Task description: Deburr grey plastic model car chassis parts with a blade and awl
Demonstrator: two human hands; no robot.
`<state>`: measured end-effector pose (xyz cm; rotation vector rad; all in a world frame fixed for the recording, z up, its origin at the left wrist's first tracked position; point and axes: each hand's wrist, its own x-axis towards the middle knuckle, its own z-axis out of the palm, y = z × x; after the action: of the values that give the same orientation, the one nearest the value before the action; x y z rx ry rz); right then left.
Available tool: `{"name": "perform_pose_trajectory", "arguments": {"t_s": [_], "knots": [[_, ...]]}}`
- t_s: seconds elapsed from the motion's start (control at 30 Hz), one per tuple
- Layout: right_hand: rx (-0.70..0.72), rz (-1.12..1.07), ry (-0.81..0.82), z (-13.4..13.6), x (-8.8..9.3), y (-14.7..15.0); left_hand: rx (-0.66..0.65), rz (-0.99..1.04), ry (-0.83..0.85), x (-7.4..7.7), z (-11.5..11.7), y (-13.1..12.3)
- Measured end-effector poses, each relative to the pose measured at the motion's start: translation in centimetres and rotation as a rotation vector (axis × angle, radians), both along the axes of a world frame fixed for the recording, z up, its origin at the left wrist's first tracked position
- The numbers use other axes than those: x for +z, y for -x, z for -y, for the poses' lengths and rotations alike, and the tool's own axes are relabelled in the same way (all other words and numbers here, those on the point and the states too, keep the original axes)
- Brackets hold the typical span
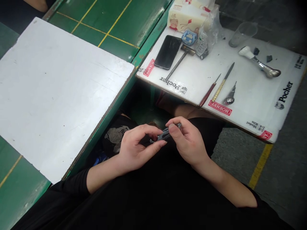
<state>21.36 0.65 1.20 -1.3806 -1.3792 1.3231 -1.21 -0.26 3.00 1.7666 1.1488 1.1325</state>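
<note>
Above my lap, both hands grip a small dark grey part, slim and elongated, its exact kind not clear. My left hand pinches its left end between thumb and fingers. At the other end, my right hand closes on it with thumb and bent fingers, hiding some of the surface. To the right on the white board lie a red-handled pick, a file with a yellowish wrapped handle and a short metal tool with a round knob.
A large white board covers the green table on the left. The printed board also bears a phone, a small hammer, a tissue pack, a clear cup and a white-and-silver tool. Another person's arm shows top left.
</note>
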Motion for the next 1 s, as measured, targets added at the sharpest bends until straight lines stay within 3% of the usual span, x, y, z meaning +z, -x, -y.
{"name": "perform_pose_trajectory", "arguments": {"t_s": [0.1,0.27,0.43,0.63,1.0], "knots": [[0.009,-0.101,0.021,0.1,-0.5,-0.5,0.022,0.102,0.144,0.1,-0.1,0.0],[-0.060,-0.187,0.069,0.0,-1.1,-1.0,-0.024,0.445,0.548,-0.4,-0.4,-0.3],[-0.086,-0.170,0.053,-0.2,-0.7,-1.1,-0.065,0.541,0.744,-0.8,-0.6,-0.4],[-0.110,-0.076,0.024,-0.7,-0.2,-1.5,-0.056,0.596,0.804,-1.0,-0.7,-0.2],[-0.105,-0.235,0.191,-1.6,-0.1,-2.1,-0.041,0.554,0.792,-1.6,-1.2,0.1]]}}
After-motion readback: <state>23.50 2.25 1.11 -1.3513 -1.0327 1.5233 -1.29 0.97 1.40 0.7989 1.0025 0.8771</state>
